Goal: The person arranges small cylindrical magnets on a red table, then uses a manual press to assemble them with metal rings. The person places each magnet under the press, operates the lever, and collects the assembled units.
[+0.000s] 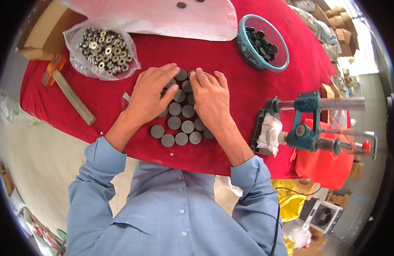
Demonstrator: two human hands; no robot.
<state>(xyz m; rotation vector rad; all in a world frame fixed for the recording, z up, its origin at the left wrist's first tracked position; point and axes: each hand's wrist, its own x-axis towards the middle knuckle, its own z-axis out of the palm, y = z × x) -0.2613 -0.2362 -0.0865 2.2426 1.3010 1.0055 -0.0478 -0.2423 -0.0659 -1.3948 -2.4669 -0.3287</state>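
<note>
Several dark grey round caps (174, 109) lie flat in a loose cluster on the red cloth (222, 145) in front of me. My left hand (152, 91) rests along the cluster's left side, fingers stretched to the far right and thumb apart. My right hand (210, 96) lies over its right side, fingertips on the caps at the far edge. Both hands are open, and each hides part of the cluster. Nearest to me, a row of caps (181, 138) is in plain sight.
A clear plastic bag of metal bearings (107, 50) stands far left, beside a wooden-handled mallet (73, 97) and a cardboard box (52, 30). A teal basket (282, 55) holds black round parts at far right. A green hand press (305, 128) stands at right. White sheeting (184, 21) covers the far side.
</note>
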